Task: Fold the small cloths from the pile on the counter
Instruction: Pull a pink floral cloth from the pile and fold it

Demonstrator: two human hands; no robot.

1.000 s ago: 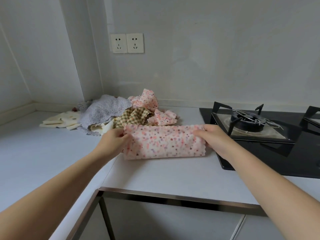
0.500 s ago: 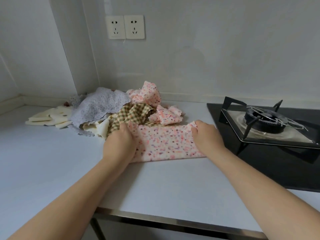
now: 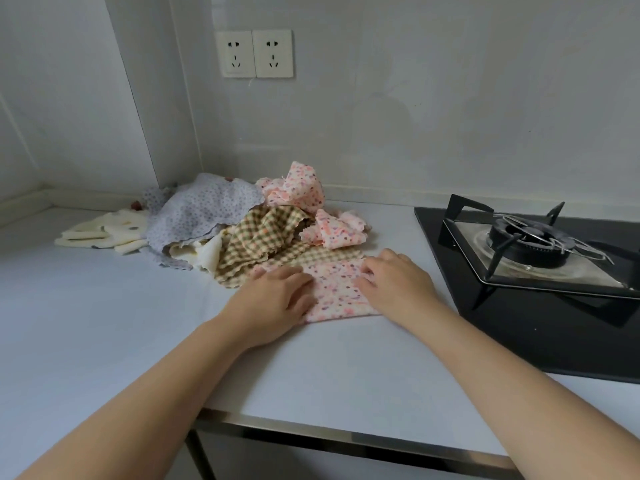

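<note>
Drawn closer together, left hand (image 3: 273, 301) and right hand (image 3: 398, 285) pressed flat and unclenched to crease the folded pink flower-print cloth (image 3: 335, 294).

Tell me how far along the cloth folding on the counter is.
Early on. Nothing looks clearly finished; the cream cloths lie flat left of the pile, folded or not I cannot tell. In hand: left hand and right hand press the pink floral cloth flat on the counter. To do: the lavender dotted cloth, checked cloth and crumpled pink cloths behind.
</note>
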